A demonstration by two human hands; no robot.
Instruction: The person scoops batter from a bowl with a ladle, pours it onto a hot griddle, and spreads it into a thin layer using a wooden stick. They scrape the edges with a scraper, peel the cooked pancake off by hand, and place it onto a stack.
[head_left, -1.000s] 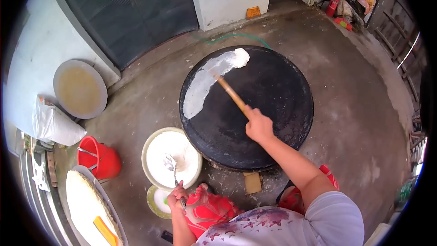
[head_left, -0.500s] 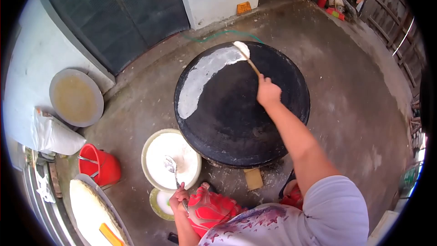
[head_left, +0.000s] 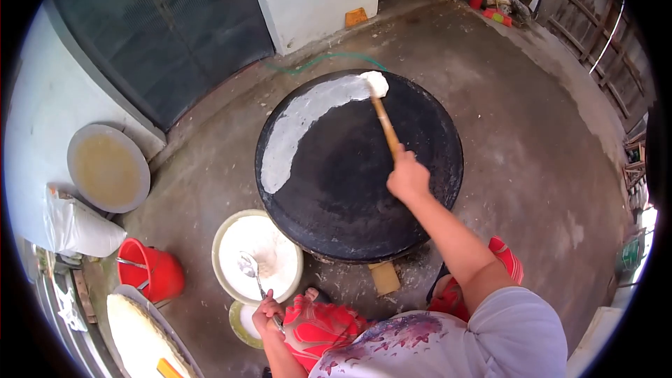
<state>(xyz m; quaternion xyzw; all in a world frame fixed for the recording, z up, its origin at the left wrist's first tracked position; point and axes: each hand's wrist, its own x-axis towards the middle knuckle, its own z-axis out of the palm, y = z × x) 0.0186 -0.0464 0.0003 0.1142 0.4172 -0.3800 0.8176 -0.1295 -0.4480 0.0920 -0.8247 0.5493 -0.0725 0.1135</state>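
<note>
In front of me a wide round black griddle (head_left: 364,175) carries a curved band of thin white batter (head_left: 287,129) along its far left side. My right hand (head_left: 409,176), reaching over the griddle, is closed round the handle of a wooden spreader (head_left: 383,122). The spreader's far end meets a thick white lump of batter (head_left: 376,85) at the band's far end. My left hand (head_left: 267,313), near my knee, grips a metal ladle (head_left: 259,281). The ladle's bowl is over a large tub (head_left: 216,264) of white batter.
A smaller bowl (head_left: 235,327) sits under the tub's near side. To the left are a red bucket (head_left: 168,269), a white sack (head_left: 84,227) and a round pan (head_left: 142,168) against the wall. A pale stack of flat sheets (head_left: 140,332) lies at lower left. Cardboard (head_left: 384,278) rests below the griddle.
The spreader has swung to a different slant, and the batter lump has shifted slightly right on the griddle. The left hand keeps its ladle over the tub. The whole view has shifted a little.
</note>
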